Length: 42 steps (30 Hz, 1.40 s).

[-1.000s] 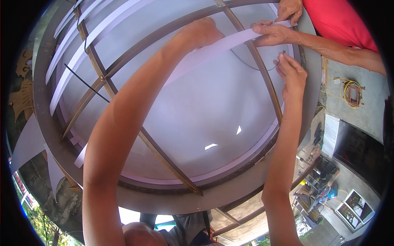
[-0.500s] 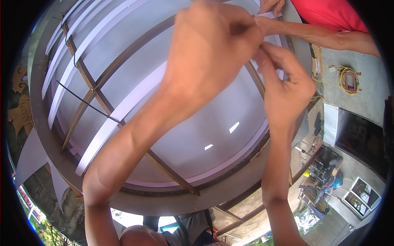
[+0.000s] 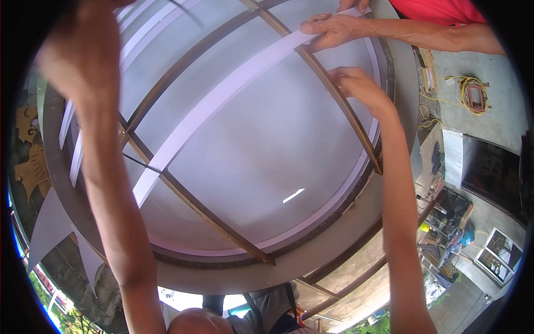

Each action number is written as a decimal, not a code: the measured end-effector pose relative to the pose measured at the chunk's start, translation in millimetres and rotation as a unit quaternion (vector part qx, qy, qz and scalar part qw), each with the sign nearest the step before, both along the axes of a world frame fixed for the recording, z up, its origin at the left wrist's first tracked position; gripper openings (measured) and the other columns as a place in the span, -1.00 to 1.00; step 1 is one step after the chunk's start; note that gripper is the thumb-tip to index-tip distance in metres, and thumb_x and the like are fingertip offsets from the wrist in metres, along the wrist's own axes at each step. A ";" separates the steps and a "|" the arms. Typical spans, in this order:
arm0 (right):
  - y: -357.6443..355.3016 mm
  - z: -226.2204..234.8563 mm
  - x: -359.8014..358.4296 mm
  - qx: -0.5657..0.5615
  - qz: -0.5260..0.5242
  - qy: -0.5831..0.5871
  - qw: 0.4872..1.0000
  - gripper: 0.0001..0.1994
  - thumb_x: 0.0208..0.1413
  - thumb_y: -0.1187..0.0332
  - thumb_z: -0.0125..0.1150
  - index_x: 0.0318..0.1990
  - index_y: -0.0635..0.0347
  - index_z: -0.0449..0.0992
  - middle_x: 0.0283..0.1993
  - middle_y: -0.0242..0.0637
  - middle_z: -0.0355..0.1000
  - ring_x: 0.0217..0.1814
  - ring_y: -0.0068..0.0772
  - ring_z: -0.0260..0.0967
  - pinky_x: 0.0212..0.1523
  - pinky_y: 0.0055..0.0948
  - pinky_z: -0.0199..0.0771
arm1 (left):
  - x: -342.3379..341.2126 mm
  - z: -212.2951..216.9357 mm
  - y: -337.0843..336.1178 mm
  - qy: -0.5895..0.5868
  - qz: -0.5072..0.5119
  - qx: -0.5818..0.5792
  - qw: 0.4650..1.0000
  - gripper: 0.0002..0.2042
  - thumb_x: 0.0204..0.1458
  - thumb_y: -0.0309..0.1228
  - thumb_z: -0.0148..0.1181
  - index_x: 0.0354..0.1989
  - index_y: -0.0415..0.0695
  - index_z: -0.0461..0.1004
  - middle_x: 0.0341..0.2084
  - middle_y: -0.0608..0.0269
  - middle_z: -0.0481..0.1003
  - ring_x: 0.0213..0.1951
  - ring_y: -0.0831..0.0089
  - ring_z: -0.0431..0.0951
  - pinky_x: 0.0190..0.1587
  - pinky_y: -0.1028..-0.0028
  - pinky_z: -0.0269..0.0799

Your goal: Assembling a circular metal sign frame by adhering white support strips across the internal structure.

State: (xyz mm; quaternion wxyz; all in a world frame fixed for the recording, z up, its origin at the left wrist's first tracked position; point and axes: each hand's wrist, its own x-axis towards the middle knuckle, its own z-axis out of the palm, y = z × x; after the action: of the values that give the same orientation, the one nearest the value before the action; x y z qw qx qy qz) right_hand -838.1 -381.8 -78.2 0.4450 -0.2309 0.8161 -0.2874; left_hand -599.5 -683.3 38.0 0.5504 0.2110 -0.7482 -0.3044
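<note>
A long white curved strip (image 3: 222, 106) crosses the brown metal frame bars (image 3: 339, 100) of a large round structure. My right hand (image 3: 364, 92) is beside one bar, its fingers loosely spread and their tips partly hidden by the bar. My left hand (image 3: 83, 61) is raised at the upper left, blurred, its fingers mostly out of sight. Near it, a thin dark strand (image 3: 189, 14) shows as a smear; whether my hand holds it is unclear. A black tie (image 3: 134, 161) meets the crossing of the white strip and a lower bar. A co-worker's hand (image 3: 334, 29) grips the strip's far end.
More white strips (image 3: 150, 33) curve at the upper left. A wide grey rim (image 3: 334, 245) surrounds the pale panel. Brown cut-out shapes (image 3: 34, 167) are at the left. On the right are a coiled yellow cord (image 3: 473, 94) and a dark panel (image 3: 495, 178).
My hands, close together at the top before, have separated: the left has swung far left, the right has dropped slightly beside the bar. The co-worker's grip on the strip is now visible.
</note>
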 end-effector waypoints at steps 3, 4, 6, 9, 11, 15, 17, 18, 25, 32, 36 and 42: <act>-4.0 -21.3 -6.9 -0.027 0.003 -0.187 0.982 -0.41 0.36 -0.05 0.11 0.41 0.06 0.32 0.10 0.01 0.56 0.12 -0.23 0.56 0.18 -0.30 0.52 | -17.3 -47.1 21.9 -0.110 -0.068 0.101 0.986 -0.78 0.31 -0.35 0.04 -0.19 -0.26 0.51 -0.40 0.11 0.63 -0.33 0.35 0.69 -0.20 0.36 0.63; -7.8 -25.4 -8.3 -0.056 0.010 -0.252 0.966 -0.37 0.37 -0.07 0.09 0.46 0.03 0.26 0.11 0.04 0.55 0.13 -0.21 0.56 0.18 -0.28 0.53 | -24.4 -65.8 30.9 -0.080 -0.143 0.231 0.959 -0.81 0.32 -0.39 0.01 -0.17 -0.30 0.45 -0.39 0.06 0.59 -0.32 0.35 0.67 -0.20 0.37 0.66; -16.6 -31.0 -9.8 -0.048 0.018 -0.286 0.957 -0.29 0.35 -0.12 0.09 0.51 -0.01 0.12 0.15 0.05 0.53 0.15 -0.16 0.56 0.18 -0.24 0.54 | -38.7 -91.9 35.1 -0.075 -0.242 0.426 0.868 -0.85 0.30 -0.44 0.07 -0.16 -0.30 0.41 -0.33 0.02 0.56 -0.25 0.30 0.65 -0.14 0.35 0.67; -33.3 -40.6 -9.8 -0.062 0.056 -0.329 0.941 -0.28 0.38 -0.11 0.06 0.54 -0.03 0.02 0.26 0.09 0.46 0.24 0.00 0.50 0.26 -0.09 0.47 | -51.6 -117.1 38.2 -0.105 -0.346 0.442 0.821 -0.85 0.22 -0.43 0.11 -0.27 -0.27 0.52 -0.36 0.01 0.60 -0.28 0.21 0.66 -0.16 0.31 0.65; -41.4 -46.2 -10.2 -0.075 0.076 -0.335 0.936 -0.29 0.38 -0.07 0.07 0.54 -0.01 0.02 0.31 0.10 0.42 0.29 0.08 0.46 0.30 -0.02 0.44 | -62.3 -126.7 40.6 -0.180 -0.382 0.337 0.841 -0.84 0.14 -0.48 0.12 -0.29 -0.27 0.61 -0.30 -0.05 0.62 -0.27 0.12 0.65 -0.16 0.30 0.60; -49.3 -54.4 -12.5 -0.093 0.096 -0.319 0.938 -0.30 0.34 -0.01 0.18 0.49 0.05 0.09 0.34 0.04 0.40 0.32 0.09 0.43 0.30 0.01 0.44 | -81.0 -140.4 43.2 -0.398 -0.301 0.104 0.861 -0.85 0.14 -0.56 0.07 -0.30 -0.31 0.59 -0.38 -0.02 0.60 -0.28 0.16 0.66 -0.19 0.34 0.61; -52.4 -57.3 -14.6 -0.100 0.114 -0.321 0.935 -0.30 0.32 -0.01 0.22 0.47 0.06 0.13 0.35 0.01 0.39 0.32 0.09 0.43 0.29 0.02 0.44 | -95.0 -144.1 38.0 -0.448 -0.311 0.020 0.838 -0.85 0.16 -0.53 0.08 -0.31 -0.29 0.58 -0.39 -0.01 0.61 -0.30 0.19 0.67 -0.20 0.33 0.62; -54.5 -59.0 -15.9 -0.105 0.126 -0.328 0.930 -0.31 0.31 -0.01 0.23 0.46 0.06 0.15 0.36 0.00 0.39 0.32 0.09 0.42 0.29 0.02 0.45 | -101.8 -145.2 34.5 -0.428 -0.323 0.100 0.838 -0.85 0.17 -0.49 0.08 -0.33 -0.29 0.57 -0.40 0.00 0.61 -0.31 0.21 0.67 -0.20 0.33 0.62; -69.0 -73.4 -20.1 -0.114 0.137 -0.351 0.919 -0.48 0.23 -0.07 0.31 0.19 0.03 0.45 0.30 -0.01 0.43 0.21 0.02 0.51 0.12 -0.01 0.56 | -134.8 -163.5 44.0 -0.458 -0.174 0.166 0.856 -0.77 0.23 -0.39 0.02 -0.32 -0.18 0.61 -0.38 -0.03 0.66 -0.28 0.24 0.70 -0.20 0.28 0.61; -70.1 -72.8 -17.2 -0.120 0.126 -0.356 0.918 -0.57 0.26 -0.07 0.28 -0.01 0.11 0.54 0.10 -0.18 0.53 0.17 -0.08 0.53 0.11 -0.05 0.57 | -130.5 -181.2 41.4 -0.518 -0.264 -0.146 0.800 -0.80 0.16 -0.42 0.07 -0.27 -0.19 0.64 -0.25 -0.04 0.66 -0.17 0.22 0.67 -0.21 0.27 0.54; -62.8 -69.5 -16.8 -0.114 0.079 -0.342 0.929 -0.53 0.19 -0.09 0.37 -0.05 0.14 0.53 -0.05 -0.21 0.55 0.15 -0.19 0.54 0.15 -0.12 0.55 | -122.7 -164.8 44.4 -0.351 -0.229 0.368 0.830 -0.85 0.10 -0.47 0.11 -0.33 -0.24 0.61 -0.42 0.04 0.62 -0.32 0.29 0.62 -0.28 0.32 0.50; -26.7 -34.1 -25.2 -0.007 0.011 -0.087 0.996 -0.62 0.13 0.10 0.41 -0.11 0.26 0.62 -0.15 -0.26 0.58 -0.09 -0.34 0.56 0.06 -0.32 0.55 | -111.1 -142.5 54.8 -0.336 -0.228 0.196 0.893 -0.87 0.09 -0.49 0.12 -0.40 -0.27 0.56 -0.59 0.11 0.58 -0.47 0.34 0.59 -0.34 0.29 0.50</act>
State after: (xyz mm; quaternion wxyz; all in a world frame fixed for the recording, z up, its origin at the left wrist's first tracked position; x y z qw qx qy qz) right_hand -863.3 -408.5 -112.4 0.5158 -0.2168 0.7699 -0.3069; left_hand -710.6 -628.4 -104.5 0.1292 0.2281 -0.8413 -0.4728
